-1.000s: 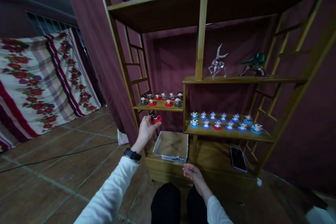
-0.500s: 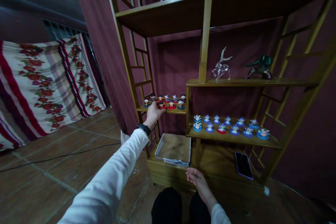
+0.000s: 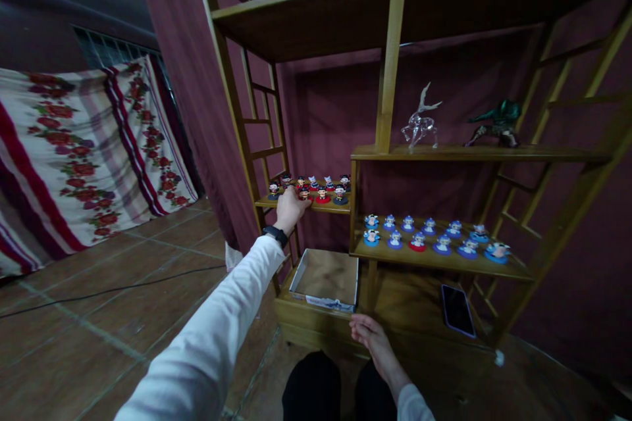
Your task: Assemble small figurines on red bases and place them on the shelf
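Observation:
My left hand (image 3: 291, 208) reaches to the left middle shelf (image 3: 332, 208). Its fingers close around a small black-haired figurine on a red base (image 3: 305, 193), partly hidden by the hand and at shelf level. Several similar figurines stand in two rows around it, among them one on a red base (image 3: 322, 195) and one on a dark base (image 3: 340, 195). Low in front of the cabinet, my right hand (image 3: 371, 335) hovers with loosely bent fingers and holds nothing. It is nearest to the front edge of a shallow cardboard box (image 3: 332, 303).
On the lower right shelf (image 3: 447, 261) stand several blue and purple figurines. A clear deer ornament (image 3: 421, 123) and a green figure (image 3: 498, 123) are on the shelf above. A phone (image 3: 457, 310) lies at the bottom right. A black cable (image 3: 118, 288) crosses the floor.
The camera view has shifted slightly. My left hand stays at the same red-based figurine, its fingers moving only a little. My right hand is nearly unchanged.

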The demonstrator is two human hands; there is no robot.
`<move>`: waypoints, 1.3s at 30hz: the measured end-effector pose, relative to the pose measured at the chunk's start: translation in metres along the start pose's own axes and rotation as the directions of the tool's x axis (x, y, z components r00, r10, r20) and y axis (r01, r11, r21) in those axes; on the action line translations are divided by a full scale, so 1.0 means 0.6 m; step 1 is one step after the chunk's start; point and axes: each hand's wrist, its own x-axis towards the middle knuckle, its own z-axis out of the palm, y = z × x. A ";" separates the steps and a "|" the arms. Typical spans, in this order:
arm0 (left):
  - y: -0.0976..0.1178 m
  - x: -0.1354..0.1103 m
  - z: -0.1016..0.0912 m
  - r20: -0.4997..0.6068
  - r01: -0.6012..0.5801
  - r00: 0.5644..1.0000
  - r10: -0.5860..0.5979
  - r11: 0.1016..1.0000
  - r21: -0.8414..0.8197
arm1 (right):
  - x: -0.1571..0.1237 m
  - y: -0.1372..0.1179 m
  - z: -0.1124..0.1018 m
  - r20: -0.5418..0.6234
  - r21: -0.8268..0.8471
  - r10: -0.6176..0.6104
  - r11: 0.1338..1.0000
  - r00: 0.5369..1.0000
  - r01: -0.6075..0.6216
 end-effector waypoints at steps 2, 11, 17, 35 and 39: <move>-0.006 -0.007 0.002 -0.037 -0.016 0.999 0.015 0.999 -0.036 | 0.000 0.000 -0.002 0.004 0.008 -0.001 1.000 1.000 0.001; 0.014 -0.027 -0.003 -0.097 0.089 0.992 -0.081 0.993 0.082 | 0.001 -0.001 -0.008 0.012 0.013 0.008 1.000 1.000 -0.008; 0.020 -0.016 0.005 -0.102 0.085 0.992 -0.073 0.989 0.124 | -0.002 -0.005 -0.007 -0.006 0.019 -0.001 1.000 1.000 0.001; 0.019 -0.013 0.007 -0.063 0.019 0.998 -0.007 0.981 0.195 | -0.005 -0.009 -0.012 0.013 0.017 -0.012 1.000 1.000 0.012; 0.020 -0.007 0.009 -0.048 0.033 0.999 -0.024 0.979 0.201 | -0.009 -0.012 -0.010 0.025 0.016 -0.015 1.000 1.000 0.015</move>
